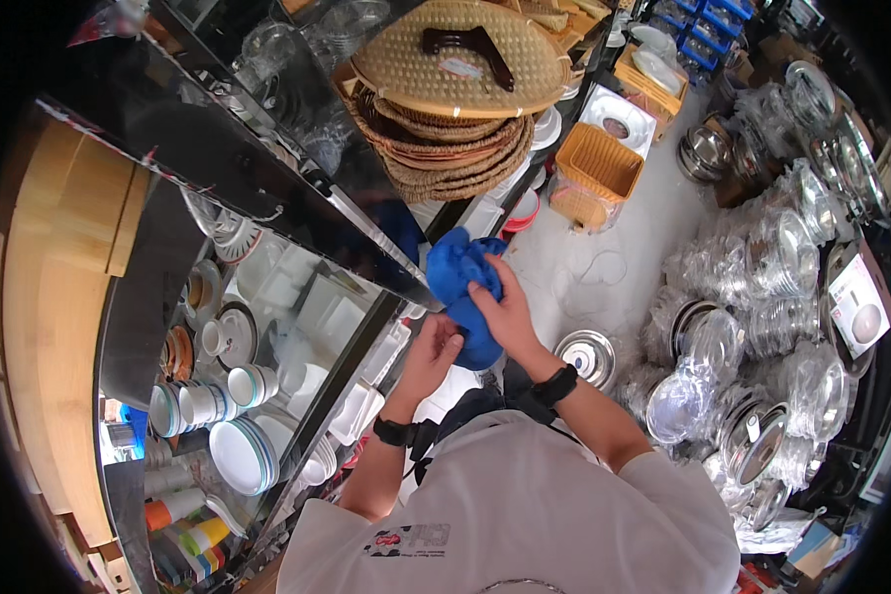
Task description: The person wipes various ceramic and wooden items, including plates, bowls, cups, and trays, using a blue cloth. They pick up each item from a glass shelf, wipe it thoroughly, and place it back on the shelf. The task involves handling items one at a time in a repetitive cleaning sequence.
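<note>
A bunched blue cloth (475, 327) hangs in front of me, beside the end of a black shelf edge (386, 260). My right hand (506, 306) grips the cloth from its right side, thumb and fingers pressed into it. Lower on the left, my left hand (434, 355) has its fingertips and thumb at the cloth's edge, apparently pinching it. Beyond the hands, a round woven bamboo tray (393, 59) lies on a stack of woven baskets (453, 160). On the tray rests a dark brown, angled object (479, 44).
Glass-fronted shelving on the left holds white plates (241, 457), bowls and cups. Plastic-wrapped metal dishes (779, 252) are piled along the right. A round steel dish (585, 358) lies on the floor near me; an orange-brown basket (600, 162) stands farther along the aisle.
</note>
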A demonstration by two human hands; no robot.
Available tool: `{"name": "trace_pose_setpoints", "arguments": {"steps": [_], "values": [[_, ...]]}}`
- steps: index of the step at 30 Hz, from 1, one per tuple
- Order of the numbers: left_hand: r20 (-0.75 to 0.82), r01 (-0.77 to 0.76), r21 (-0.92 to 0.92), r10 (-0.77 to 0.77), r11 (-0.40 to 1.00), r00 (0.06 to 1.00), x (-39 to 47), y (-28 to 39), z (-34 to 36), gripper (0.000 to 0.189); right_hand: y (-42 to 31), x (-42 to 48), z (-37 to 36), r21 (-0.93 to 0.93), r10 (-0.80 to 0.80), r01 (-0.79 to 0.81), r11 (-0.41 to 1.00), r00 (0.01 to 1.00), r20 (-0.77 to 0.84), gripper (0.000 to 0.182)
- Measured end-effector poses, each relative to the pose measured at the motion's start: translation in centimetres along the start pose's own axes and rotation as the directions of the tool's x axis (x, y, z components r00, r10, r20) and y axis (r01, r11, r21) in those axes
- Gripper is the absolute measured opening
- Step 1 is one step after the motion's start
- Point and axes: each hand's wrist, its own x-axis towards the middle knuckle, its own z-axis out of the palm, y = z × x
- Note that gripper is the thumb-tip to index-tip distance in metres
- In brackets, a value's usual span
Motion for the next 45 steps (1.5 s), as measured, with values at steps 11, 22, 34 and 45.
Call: {"name": "trace_pose_setpoints", "arguments": {"steps": [11, 22, 34, 45], "values": [[-0.049, -0.088, -0.059, 0.085, 0.994, 0.995, 5.3, 7.7, 3.0, 0.018, -9.2, 3.4, -5.3, 0.009, -0.241, 0.261, 0.965, 0.876, 0.418, 0.093], [-0.160, -0.475, 0.674, 0.739, 0.566, 0.654, 17.3, 24.0, 11.4, 0.007, -7.6, 17.2, -20.0, 0.630, -0.330, 0.055, 0.774, 0.885, 0.328, 0.094], [-0.574, 0.632, 0.765, 0.581, 0.126, 0.578, 34.0, 28.6, 15.1, 0.040, -10.0, 37.4, -32.4, 0.670, -0.092, -0.295, 0.681, 0.874, 0.478, 0.069], [-0.499, 0.591, 0.781, 0.770, 0.201, 0.398, 35.2, 30.1, 20.4, 0.021, -9.6, 42.4, -33.7, 0.586, -0.067, -0.400, 0.705, 0.784, 0.617, 0.080]]}}
